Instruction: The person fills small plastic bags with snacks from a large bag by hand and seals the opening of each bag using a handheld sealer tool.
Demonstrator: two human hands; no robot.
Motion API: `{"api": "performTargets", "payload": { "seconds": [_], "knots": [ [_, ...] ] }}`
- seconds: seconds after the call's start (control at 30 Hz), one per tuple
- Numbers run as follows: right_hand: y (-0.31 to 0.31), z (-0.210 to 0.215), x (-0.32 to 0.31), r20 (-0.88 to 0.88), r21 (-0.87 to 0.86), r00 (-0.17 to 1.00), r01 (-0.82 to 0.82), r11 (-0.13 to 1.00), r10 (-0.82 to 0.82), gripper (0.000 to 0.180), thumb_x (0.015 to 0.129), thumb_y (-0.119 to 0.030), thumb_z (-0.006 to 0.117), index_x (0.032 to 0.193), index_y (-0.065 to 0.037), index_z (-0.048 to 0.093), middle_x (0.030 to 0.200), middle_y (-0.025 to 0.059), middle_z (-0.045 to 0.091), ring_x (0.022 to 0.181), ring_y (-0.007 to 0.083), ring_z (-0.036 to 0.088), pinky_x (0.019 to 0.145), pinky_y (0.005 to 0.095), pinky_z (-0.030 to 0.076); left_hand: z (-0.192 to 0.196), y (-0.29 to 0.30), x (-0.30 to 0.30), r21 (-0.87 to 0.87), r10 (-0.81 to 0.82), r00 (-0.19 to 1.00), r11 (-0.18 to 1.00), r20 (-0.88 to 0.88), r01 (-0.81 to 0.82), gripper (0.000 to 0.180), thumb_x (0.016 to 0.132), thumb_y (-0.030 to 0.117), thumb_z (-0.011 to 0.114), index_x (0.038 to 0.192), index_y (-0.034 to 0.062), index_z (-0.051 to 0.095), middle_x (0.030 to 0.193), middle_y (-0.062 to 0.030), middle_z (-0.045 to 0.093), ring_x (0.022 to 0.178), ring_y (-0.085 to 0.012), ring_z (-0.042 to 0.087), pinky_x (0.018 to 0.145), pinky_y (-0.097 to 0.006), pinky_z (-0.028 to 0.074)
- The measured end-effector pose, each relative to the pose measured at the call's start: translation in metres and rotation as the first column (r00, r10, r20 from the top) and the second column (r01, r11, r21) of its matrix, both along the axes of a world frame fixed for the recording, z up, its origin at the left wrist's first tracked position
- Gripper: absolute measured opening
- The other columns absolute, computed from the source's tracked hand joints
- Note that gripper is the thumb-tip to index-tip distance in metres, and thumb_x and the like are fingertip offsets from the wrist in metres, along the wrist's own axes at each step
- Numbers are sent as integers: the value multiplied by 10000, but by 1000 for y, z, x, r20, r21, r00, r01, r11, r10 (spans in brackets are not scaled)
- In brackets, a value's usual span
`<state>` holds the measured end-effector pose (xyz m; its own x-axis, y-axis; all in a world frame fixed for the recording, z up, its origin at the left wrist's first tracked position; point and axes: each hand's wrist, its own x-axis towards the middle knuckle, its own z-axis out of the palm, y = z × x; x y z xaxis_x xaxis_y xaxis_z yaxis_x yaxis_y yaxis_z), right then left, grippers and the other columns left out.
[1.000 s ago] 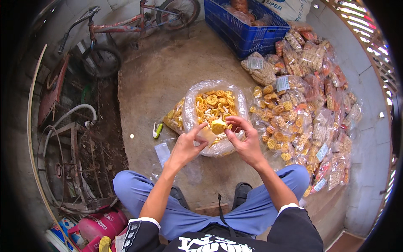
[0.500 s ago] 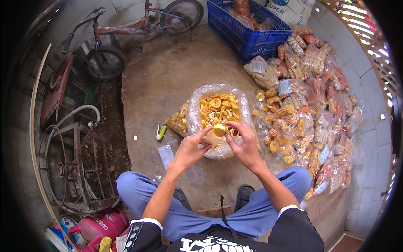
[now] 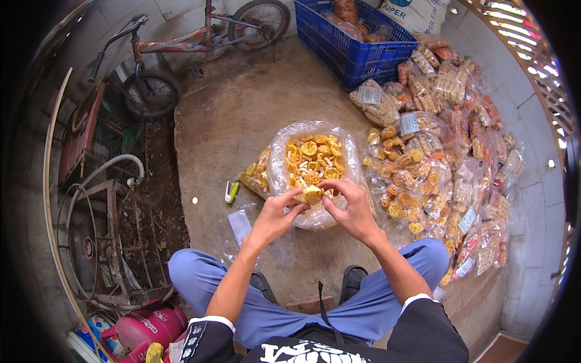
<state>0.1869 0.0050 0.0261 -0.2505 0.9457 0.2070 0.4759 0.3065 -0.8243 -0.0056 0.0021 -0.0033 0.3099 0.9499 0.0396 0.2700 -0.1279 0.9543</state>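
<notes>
A pale yellow cracker (image 3: 312,195) is held up between my two hands, over the near side of a large clear plastic bag (image 3: 279,158). My left hand (image 3: 278,215) closes thumb and fingers at its left edge. From the other side, my right hand (image 3: 351,209) pinches it between thumb and fingertips. Inside the bag, yellow wheel-shaped crackers (image 3: 310,158) are mixed with small whitish stick pieces. The bag's mouth is spread wide and its rim folded outward. Another filled bag (image 3: 256,169) leans against its left side.
A green stapler (image 3: 232,192) and a flat clear packet (image 3: 239,224) lie left of the bag. Packed snack bags (image 3: 423,157) heap along the right wall. Behind stand a blue crate (image 3: 363,57), a white sack (image 3: 417,15) and a small bicycle (image 3: 181,45). Pink gas cylinders (image 3: 151,327) stand lower left.
The cracker has come slightly lower and left, and both hands have closed in around it. The right fingers have shifted down a little. The bag has stayed in place.
</notes>
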Motion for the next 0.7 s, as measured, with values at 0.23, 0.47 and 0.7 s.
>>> {"api": "performTargets", "payload": {
  "seconds": [0.23,0.47,0.7],
  "knots": [
    [2,0,2,75,87,997,-23,996,16,215,768,-91,628,978,-46,624,907,96,627,817,209,562,755,321,437,2,0,2,-66,19,1000,998,18,-18,366,829,75,625,1162,-34,520,903,-152,671,841,-168,649,739,-287,492],
    [2,2,-1,203,168,976,-118,979,83,252,747,-172,680,982,-88,642,961,56,625,899,211,532,810,336,400,-8,1,4,-77,49,993,996,108,-41,350,823,117,650,1120,-37,548,935,-104,654,877,-126,606,751,-272,482],
    [0,-8,-2,181,203,979,-129,971,92,288,685,-161,726,963,-122,660,1009,41,581,957,230,502,847,358,398,-7,3,9,-223,64,937,975,344,15,253,853,121,625,1068,3,565,966,-42,626,872,-93,576,766,-234,458]
  ]
}}
